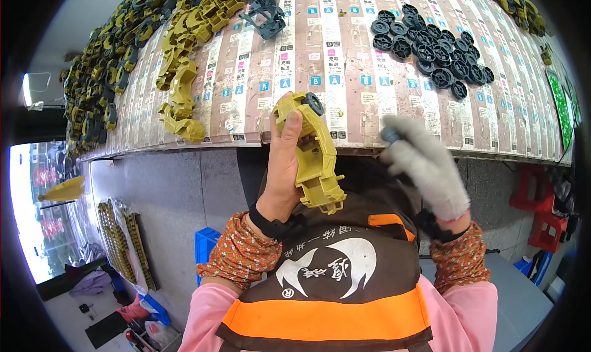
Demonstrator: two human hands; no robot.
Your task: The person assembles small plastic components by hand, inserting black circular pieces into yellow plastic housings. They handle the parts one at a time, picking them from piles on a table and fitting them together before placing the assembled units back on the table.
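Note:
My left hand (282, 167), bare, grips an olive-yellow plastic toy car body (320, 155) over the table's near edge, thumb on its side. The body is held lengthwise, and a black wheel (314, 103) sits at its far end. No wheel shows at its near end. To the right, my right hand (431, 170) wears a pale glove and is smeared by motion. Its fingertips pinch a small dark wheel (389, 134), apart from the car body. Beyond that hand, several loose black wheels (434, 47) lie in a cluster on the table.
The table (246, 109) is covered with printed sheets. A row of yellow car bodies (181, 75) and some dark grey chassis parts (265, 22) lie at left, beside a large pile of yellow-and-grey toy cars (104, 75). Red stools (542, 204) stand at right below the table.

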